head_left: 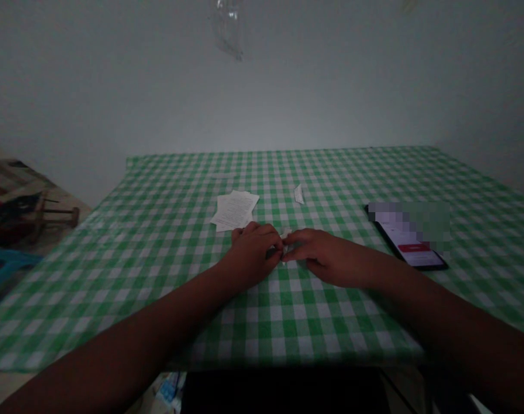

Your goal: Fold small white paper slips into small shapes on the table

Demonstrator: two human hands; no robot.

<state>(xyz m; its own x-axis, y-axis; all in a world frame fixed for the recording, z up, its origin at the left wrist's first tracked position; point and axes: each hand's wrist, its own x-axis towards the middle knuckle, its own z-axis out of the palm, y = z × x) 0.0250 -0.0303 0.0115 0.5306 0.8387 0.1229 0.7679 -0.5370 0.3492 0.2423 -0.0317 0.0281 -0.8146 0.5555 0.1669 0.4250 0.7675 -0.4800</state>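
Observation:
Over the middle of the table, my left hand (257, 253) and my right hand (324, 253) meet at a small piece of white paper (286, 232). Thumb and fingers of both hands pinch it from either side, and most of it is hidden behind them. Just beyond my left hand lies a small stack of printed paper sheets (235, 210), slightly fanned. A small folded piece of printed paper (299, 194) rests farther back, a little right of the middle.
A green-and-white checked cloth (167, 230) covers the table. To the right lies a phone (411, 244) with its screen lit, partly blurred out. A pale wall rises behind the table, with a clear plastic bag (228, 26) on it. Blue plastic furniture (7, 267) stands at the left.

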